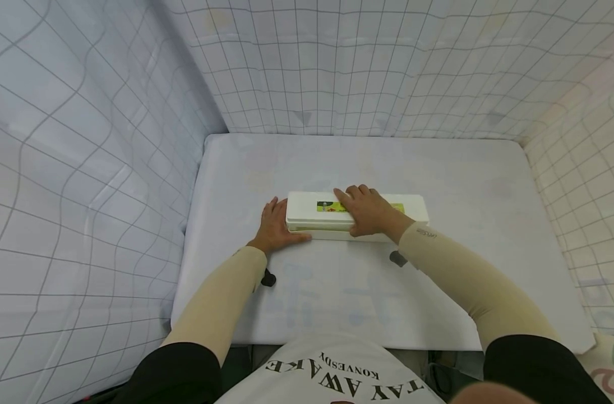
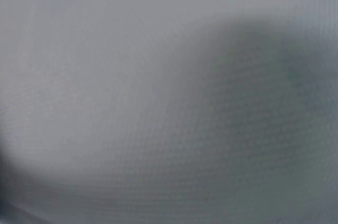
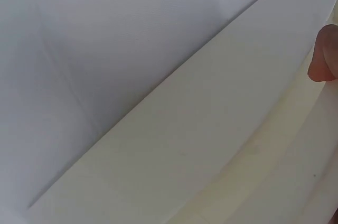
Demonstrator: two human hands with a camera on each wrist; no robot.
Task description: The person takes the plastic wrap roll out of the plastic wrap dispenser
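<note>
A long white plastic box lies crosswise on the table, its white lid bearing a yellow-green label. Along the front, a pale yellowish band shows between the lid and the lower part. My left hand rests against the box's left end, fingers extended and thumb stretched along the front bottom edge. My right hand grips across the lid right of centre, fingers over the far edge and thumb at the front. In the right wrist view, the thumb presses at the yellowish band. The left wrist view shows only blurred pale cloth.
A white cloth covers the table. White grid-patterned curtains hang at the back and both sides. The person's torso is at the near edge. Small dark pieces, one at the left wrist, show beneath both wrists.
</note>
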